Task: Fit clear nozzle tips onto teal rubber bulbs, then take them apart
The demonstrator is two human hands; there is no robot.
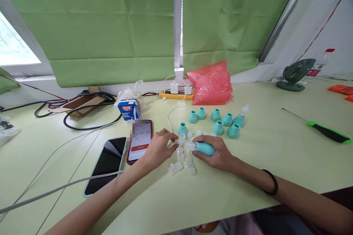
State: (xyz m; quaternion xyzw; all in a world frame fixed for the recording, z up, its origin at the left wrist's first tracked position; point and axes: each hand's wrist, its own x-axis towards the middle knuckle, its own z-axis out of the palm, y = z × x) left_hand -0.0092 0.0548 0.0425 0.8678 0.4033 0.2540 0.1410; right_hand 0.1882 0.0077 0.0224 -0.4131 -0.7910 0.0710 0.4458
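My right hand (219,153) is wrapped round a teal bulb (206,148), held on its side with a clear plastic piece (190,145) at its left end. Just left of that, my left hand (163,146) has thumb and forefinger curved towards each other, near a small translucent part; whether they hold anything is too small to tell. Several clear plastic parts (190,167) lie below and between the hands. Beyond them stand several teal bulbs (217,127) with open necks, and one teal bulb (238,120) has a clear tip on it.
Two phones, one black-screened (106,163) and one lit (140,143), lie at the left near a milk carton (129,110). Behind are a power strip (176,95) and pink bubble wrap (212,86). A screwdriver (328,132) and fan (296,75) are at the right.
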